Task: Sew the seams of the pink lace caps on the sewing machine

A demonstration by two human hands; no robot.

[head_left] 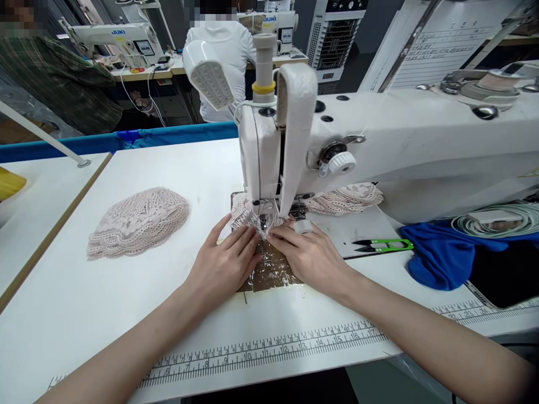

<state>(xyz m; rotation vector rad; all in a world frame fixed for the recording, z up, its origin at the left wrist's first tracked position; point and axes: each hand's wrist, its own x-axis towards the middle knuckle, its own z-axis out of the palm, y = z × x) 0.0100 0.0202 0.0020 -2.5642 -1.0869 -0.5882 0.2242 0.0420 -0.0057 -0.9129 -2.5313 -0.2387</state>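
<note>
A piece of pale pink lace [244,213] lies under the presser foot [263,222] of a white sewing machine [261,151]. My left hand [229,255] is at the lace's left near edge, its bent fingers pressing and holding it, the thumb over the tape-covered brown plate [273,266]. From the right, my right hand [314,255] grips the same edge close to the needle, fingers pressed together. The machine head hides part of the lace. Another stack of lace pieces [138,224] rests on the white table to the left, and more lace [345,198] lies behind the needle area.
Green-handled thread snips [383,245] lie right of my right hand. Beyond them are a blue cloth [438,255], a coiled pale tape [497,219] and a dark phone [507,275]. A printed ruler [269,350] runs along the front edge. Two people sit beyond the blue-edged table.
</note>
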